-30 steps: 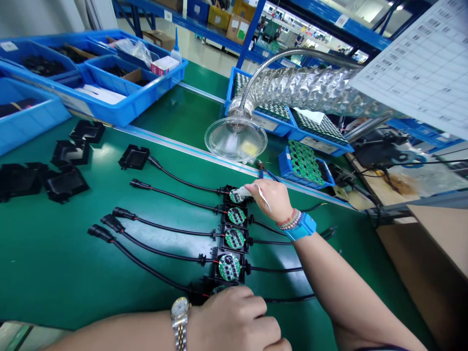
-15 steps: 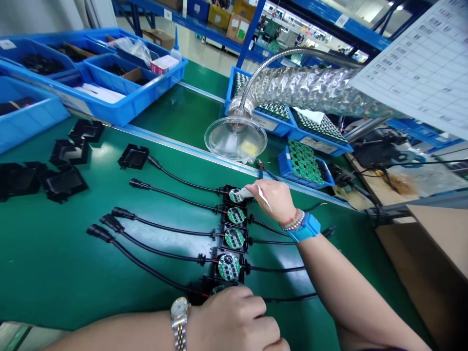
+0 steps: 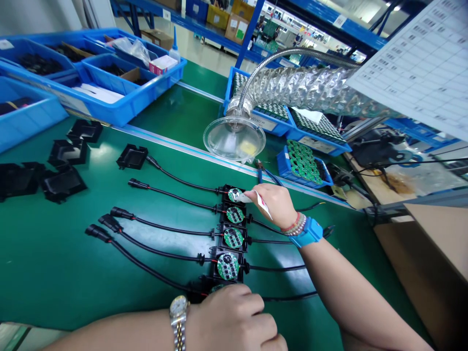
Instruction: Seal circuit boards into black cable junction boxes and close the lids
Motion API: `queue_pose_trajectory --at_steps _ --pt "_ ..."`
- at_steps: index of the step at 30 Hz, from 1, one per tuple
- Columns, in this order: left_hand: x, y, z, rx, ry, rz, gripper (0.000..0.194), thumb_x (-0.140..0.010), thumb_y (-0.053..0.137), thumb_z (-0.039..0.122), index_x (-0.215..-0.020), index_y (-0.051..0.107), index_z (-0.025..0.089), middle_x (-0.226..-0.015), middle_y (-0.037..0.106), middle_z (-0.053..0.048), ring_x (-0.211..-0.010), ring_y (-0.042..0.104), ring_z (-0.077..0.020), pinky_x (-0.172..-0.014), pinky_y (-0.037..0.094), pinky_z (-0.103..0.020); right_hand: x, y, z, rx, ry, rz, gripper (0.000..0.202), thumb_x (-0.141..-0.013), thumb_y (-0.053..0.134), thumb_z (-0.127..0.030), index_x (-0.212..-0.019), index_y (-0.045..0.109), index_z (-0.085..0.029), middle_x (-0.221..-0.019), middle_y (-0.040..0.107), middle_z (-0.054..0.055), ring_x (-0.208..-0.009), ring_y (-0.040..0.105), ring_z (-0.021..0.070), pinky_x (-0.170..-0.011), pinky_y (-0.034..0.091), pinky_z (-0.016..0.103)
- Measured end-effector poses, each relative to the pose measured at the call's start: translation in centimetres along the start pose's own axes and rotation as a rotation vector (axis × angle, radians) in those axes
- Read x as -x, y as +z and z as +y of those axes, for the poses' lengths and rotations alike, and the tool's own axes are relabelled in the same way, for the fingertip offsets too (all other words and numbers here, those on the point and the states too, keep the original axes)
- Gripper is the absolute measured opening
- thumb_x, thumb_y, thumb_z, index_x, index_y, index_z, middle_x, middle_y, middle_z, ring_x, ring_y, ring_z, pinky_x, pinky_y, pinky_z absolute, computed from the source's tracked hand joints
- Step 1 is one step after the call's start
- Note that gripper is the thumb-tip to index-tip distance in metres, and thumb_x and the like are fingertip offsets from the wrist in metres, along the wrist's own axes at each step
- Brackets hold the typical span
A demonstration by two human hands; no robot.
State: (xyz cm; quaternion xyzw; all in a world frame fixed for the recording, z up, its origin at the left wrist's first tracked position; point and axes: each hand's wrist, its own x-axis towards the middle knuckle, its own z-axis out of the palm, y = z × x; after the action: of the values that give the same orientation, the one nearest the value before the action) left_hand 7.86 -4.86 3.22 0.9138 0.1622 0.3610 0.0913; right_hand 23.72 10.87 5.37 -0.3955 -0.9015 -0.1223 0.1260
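A column of black housings, each with a round green circuit board [image 3: 233, 238] and black cables, lies on the green table. My right hand [image 3: 274, 204] is closed around a white tube [image 3: 262, 204], its tip at the farthest board [image 3: 234, 195]. Close to the camera, my left hand [image 3: 237, 319] has its fingers curled beside the nearest housing, partly covering its board; whatever it may hold is hidden. Black connectors [image 3: 98, 233] end the cables on the left.
Loose black cases [image 3: 65, 183] lie at the left below blue bins [image 3: 126, 109]. A clear extractor hood [image 3: 234, 139] hangs over the table's middle. Behind my right hand are pliers [image 3: 260, 170] and a blue box of green boards [image 3: 303, 163]. A cardboard box [image 3: 420, 248] stands right.
My right hand has shifted slightly down and toward the right, and the tube has tilted a little with it. My left hand has barely moved.
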Motion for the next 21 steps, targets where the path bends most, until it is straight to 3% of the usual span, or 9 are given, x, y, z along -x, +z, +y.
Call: queue_pose_trajectory --at_steps 11,17,21 --pt "0.0 0.1 0.0 0.001 -0.003 -0.015 0.015 -0.083 0.052 0.024 -0.070 0.056 0.018 -0.053 0.044 0.004 -0.049 0.038 -0.0124 -0.044 0.032 -0.026 1.0 -0.9 0.5 0.001 -0.001 0.048 0.054 -0.095 0.027 -0.043 -0.058 0.054 -0.015 -0.054 0.055 0.005 -0.051 0.047 0.0121 -0.050 0.026 0.025" --pt "0.0 0.0 0.1 0.008 -0.001 -0.032 0.014 -0.083 0.053 0.024 -0.071 0.055 0.017 -0.054 0.045 0.004 -0.049 0.039 -0.0125 -0.044 0.032 -0.026 1.9 -2.0 0.4 -0.267 0.024 0.005 0.047 -0.095 0.028 -0.037 -0.057 0.046 -0.017 -0.051 0.045 0.000 -0.046 0.039 0.0097 -0.049 0.027 0.023" --pt "0.0 -0.1 0.1 0.006 0.002 -0.050 0.014 -0.083 0.053 0.025 -0.071 0.054 0.017 -0.055 0.046 0.004 -0.050 0.039 -0.0125 -0.045 0.031 -0.026 2.0 -2.0 -0.1 -0.321 0.026 -0.033 0.047 -0.095 0.028 -0.038 -0.055 0.042 -0.018 -0.049 0.040 -0.002 -0.044 0.034 0.0089 -0.048 0.024 0.023"
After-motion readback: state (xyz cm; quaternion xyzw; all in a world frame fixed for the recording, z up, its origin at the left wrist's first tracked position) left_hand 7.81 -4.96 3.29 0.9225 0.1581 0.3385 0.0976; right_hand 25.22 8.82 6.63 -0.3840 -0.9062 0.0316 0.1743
